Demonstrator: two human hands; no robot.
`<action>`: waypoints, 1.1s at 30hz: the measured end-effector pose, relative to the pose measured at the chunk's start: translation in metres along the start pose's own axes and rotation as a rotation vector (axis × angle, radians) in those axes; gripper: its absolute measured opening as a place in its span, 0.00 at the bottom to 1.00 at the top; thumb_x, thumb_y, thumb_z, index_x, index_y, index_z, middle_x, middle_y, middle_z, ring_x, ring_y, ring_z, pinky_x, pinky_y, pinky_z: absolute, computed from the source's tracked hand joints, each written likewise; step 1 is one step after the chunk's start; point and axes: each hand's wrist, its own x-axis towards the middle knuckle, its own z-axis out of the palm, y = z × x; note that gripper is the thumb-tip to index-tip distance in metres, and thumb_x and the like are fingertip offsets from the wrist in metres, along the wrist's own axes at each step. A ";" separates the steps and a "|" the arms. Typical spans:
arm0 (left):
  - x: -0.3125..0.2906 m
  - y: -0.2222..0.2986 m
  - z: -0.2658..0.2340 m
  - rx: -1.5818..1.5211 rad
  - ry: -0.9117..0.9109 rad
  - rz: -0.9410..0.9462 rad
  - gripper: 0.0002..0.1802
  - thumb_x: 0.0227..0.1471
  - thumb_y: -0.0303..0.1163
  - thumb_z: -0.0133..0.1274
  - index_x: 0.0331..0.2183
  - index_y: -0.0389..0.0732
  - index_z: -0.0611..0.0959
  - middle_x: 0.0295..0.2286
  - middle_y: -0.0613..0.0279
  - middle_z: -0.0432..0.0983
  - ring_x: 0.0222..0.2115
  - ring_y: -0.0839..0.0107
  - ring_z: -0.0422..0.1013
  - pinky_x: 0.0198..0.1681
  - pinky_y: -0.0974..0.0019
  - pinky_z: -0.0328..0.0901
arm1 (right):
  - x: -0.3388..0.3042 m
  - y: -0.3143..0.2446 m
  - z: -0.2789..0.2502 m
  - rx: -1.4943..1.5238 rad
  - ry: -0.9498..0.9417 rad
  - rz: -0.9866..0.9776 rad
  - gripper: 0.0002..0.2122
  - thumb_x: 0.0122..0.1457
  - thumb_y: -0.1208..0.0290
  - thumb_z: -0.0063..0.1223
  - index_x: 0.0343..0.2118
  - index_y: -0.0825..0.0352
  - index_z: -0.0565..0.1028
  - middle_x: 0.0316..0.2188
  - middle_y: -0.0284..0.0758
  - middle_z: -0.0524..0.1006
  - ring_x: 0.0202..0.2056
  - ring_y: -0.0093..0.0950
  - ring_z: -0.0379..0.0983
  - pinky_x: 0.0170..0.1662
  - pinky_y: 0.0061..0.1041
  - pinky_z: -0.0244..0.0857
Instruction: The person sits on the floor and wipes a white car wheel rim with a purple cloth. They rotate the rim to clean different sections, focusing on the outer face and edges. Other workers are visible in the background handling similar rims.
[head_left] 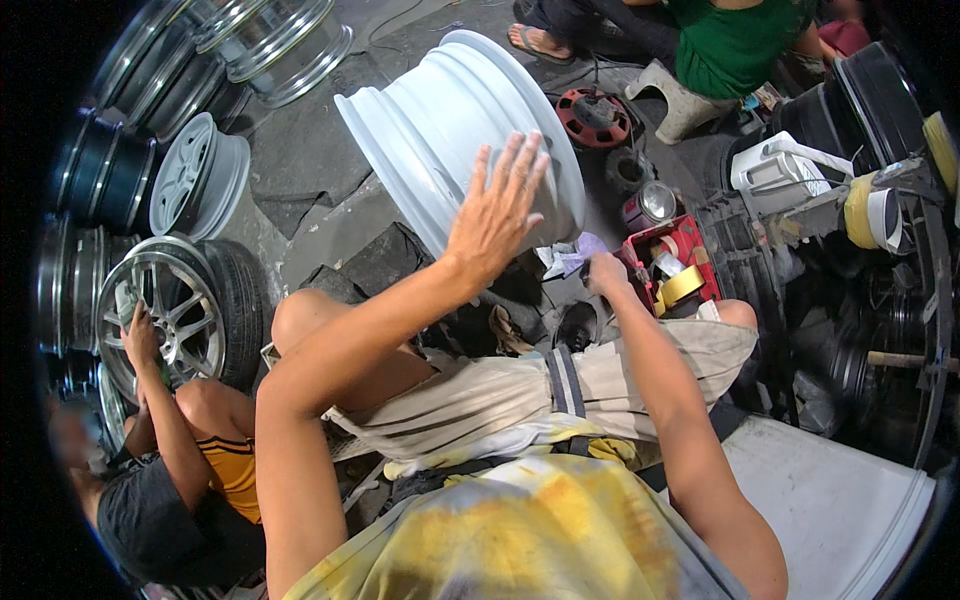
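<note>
Under left hand (494, 212), spread flat, white wheel rim (430, 125)

Left hand (500, 195) flat on barrel of white wheel rim (425, 125), fingers spread; right hand (605, 272) low beside red crate (683, 235) with yellow tape roll (680, 288) inside, grip unclear, lilac scrap (592, 245) right by it. Metal can (652, 205) next to crate; co-worker at left holds pale pad (126, 302) at spoked silver wheel (165, 320); person in green top (725, 45) at upper right, beside low stool (678, 100).
</note>
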 end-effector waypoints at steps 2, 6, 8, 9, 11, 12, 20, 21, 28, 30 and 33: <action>-0.011 0.011 -0.001 -0.022 -0.067 0.054 0.43 0.59 0.52 0.52 0.67 0.37 0.61 0.69 0.46 0.43 0.71 0.52 0.42 0.72 0.46 0.41 | -0.005 0.002 0.014 -0.015 -0.055 0.023 0.11 0.55 0.73 0.56 0.40 0.66 0.82 0.40 0.50 0.82 0.45 0.48 0.80 0.48 0.44 0.74; -0.027 0.032 -0.003 -0.156 -0.090 0.316 0.33 0.60 0.46 0.53 0.59 0.34 0.71 0.60 0.41 0.64 0.66 0.51 0.55 0.68 0.48 0.51 | 0.027 0.035 0.092 0.143 -0.076 -0.017 0.10 0.56 0.70 0.56 0.40 0.63 0.81 0.40 0.50 0.81 0.45 0.48 0.80 0.48 0.45 0.73; -0.038 0.038 -0.004 -0.421 -0.323 0.394 0.26 0.60 0.43 0.53 0.53 0.34 0.76 0.48 0.44 0.74 0.56 0.51 0.66 0.59 0.50 0.62 | 0.031 0.032 0.110 0.117 0.102 -0.136 0.10 0.55 0.68 0.58 0.40 0.61 0.81 0.43 0.47 0.79 0.45 0.49 0.78 0.47 0.48 0.71; -0.050 0.039 -0.007 -0.548 -0.445 0.408 0.23 0.60 0.41 0.53 0.50 0.34 0.78 0.42 0.45 0.78 0.52 0.51 0.72 0.54 0.51 0.67 | 0.019 0.007 0.089 0.118 0.157 -0.160 0.10 0.55 0.67 0.58 0.39 0.61 0.81 0.44 0.47 0.78 0.46 0.48 0.77 0.47 0.49 0.70; -0.072 0.040 -0.003 -0.702 -0.403 0.395 0.16 0.61 0.39 0.52 0.34 0.33 0.82 0.26 0.48 0.78 0.32 0.48 0.77 0.37 0.51 0.73 | 0.002 -0.025 0.054 0.139 0.191 -0.212 0.11 0.55 0.67 0.57 0.41 0.60 0.81 0.52 0.46 0.72 0.53 0.47 0.71 0.50 0.49 0.66; -0.076 0.041 0.001 -0.743 -0.473 0.398 0.18 0.61 0.39 0.52 0.30 0.32 0.82 0.23 0.47 0.78 0.29 0.46 0.77 0.35 0.51 0.73 | 0.008 -0.029 0.061 0.098 0.171 -0.193 0.13 0.55 0.68 0.57 0.43 0.61 0.80 0.53 0.47 0.71 0.54 0.47 0.70 0.51 0.49 0.66; -0.096 0.043 0.030 -0.794 -0.639 0.343 0.20 0.61 0.40 0.51 0.27 0.32 0.83 0.24 0.43 0.78 0.29 0.44 0.77 0.35 0.48 0.73 | 0.015 -0.041 0.079 0.187 -0.080 0.057 0.19 0.51 0.67 0.57 0.47 0.67 0.79 0.56 0.49 0.69 0.59 0.49 0.66 0.59 0.50 0.64; -0.095 0.042 0.030 -0.811 -0.646 0.328 0.20 0.61 0.40 0.51 0.28 0.32 0.83 0.24 0.43 0.78 0.29 0.44 0.77 0.36 0.47 0.73 | 0.018 -0.040 0.081 0.207 -0.095 0.064 0.19 0.51 0.67 0.57 0.47 0.67 0.79 0.56 0.49 0.69 0.59 0.49 0.65 0.59 0.50 0.63; -0.087 0.041 0.021 -0.799 -0.647 0.304 0.19 0.60 0.40 0.51 0.29 0.32 0.83 0.26 0.42 0.78 0.31 0.44 0.77 0.38 0.47 0.72 | 0.029 -0.038 0.073 0.304 0.012 0.187 0.23 0.54 0.63 0.60 0.53 0.65 0.76 0.61 0.50 0.67 0.63 0.52 0.61 0.62 0.53 0.59; -0.087 0.042 0.024 -0.804 -0.647 0.309 0.19 0.61 0.40 0.51 0.29 0.32 0.83 0.27 0.42 0.78 0.31 0.44 0.77 0.38 0.47 0.72 | 0.031 -0.029 0.072 0.404 0.190 0.188 0.24 0.53 0.62 0.61 0.52 0.68 0.77 0.59 0.53 0.70 0.63 0.53 0.61 0.62 0.52 0.59; -0.089 0.041 0.031 -0.798 -0.684 0.303 0.19 0.61 0.40 0.51 0.30 0.33 0.83 0.27 0.42 0.78 0.32 0.44 0.77 0.38 0.47 0.72 | 0.060 -0.012 0.081 0.312 0.095 0.146 0.28 0.55 0.57 0.61 0.58 0.64 0.74 0.64 0.53 0.62 0.65 0.52 0.57 0.65 0.49 0.57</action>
